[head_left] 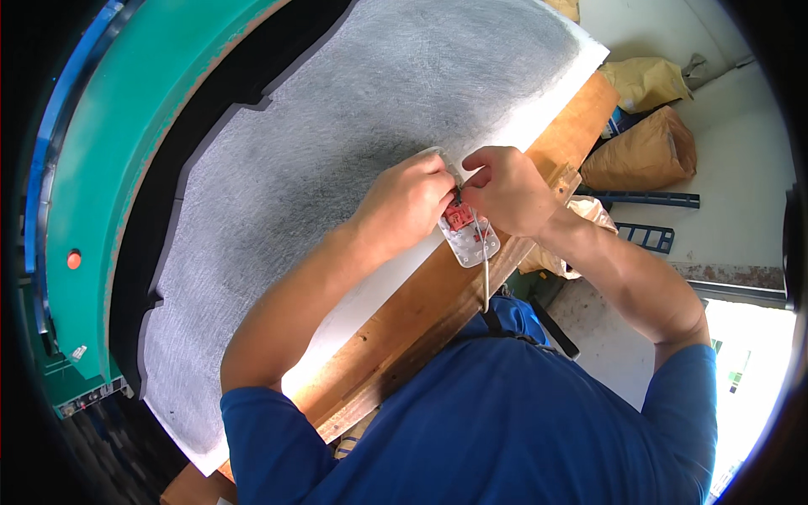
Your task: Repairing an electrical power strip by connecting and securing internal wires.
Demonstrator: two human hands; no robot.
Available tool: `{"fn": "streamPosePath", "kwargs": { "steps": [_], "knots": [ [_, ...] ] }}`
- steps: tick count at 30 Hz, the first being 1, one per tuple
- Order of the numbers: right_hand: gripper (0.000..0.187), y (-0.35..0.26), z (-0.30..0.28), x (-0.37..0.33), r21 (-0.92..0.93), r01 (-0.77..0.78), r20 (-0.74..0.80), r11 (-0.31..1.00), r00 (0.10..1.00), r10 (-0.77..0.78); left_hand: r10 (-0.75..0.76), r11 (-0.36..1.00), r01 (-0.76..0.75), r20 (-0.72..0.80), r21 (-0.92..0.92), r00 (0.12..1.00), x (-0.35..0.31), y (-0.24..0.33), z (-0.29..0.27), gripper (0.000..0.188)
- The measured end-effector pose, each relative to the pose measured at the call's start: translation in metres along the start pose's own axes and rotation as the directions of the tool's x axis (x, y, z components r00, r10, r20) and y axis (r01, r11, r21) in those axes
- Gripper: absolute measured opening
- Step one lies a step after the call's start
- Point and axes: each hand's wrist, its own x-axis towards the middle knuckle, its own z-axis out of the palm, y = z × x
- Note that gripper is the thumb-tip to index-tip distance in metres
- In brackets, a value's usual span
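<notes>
The rounded whitish housing [468, 251], perhaps translucent, carries red parts [459, 217].

Wooden-edged table [421, 295] (grey top [286, 194]), bright light [757, 370] lower right

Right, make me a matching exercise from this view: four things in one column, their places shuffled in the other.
Things
1. White cable
2. Red block
3. Round orange button
4. Open brown sack

Places
A. On the green curved panel at the far left
B. At the right, just above a dark blue bar in the picture
C. Inside the pale plastic housing
D. Running down from the housing toward the blue shirt

Pairs: 1-D, 2-C, 3-A, 4-B
</notes>
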Motion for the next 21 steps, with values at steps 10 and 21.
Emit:
{"fn": "streamPosePath", "kwargs": {
  "steps": [10,21],
  "knots": [
    [0.032,-0.020,-0.002,-0.003,-0.248,-0.007,-0.019,0.969,1.000,0.003,-0.098,0.995,0.095,-0.070,-0.039,0.993,-0.006,0.010,0.009,0.006],
    [0.045,-0.013,-0.009,0.012,-0.210,0.051,0.131,0.976,0.991,-0.023,-0.091,0.993,0.086,-0.071,-0.076,0.993,-0.009,0.007,0.012,0.005]
  ]
}}
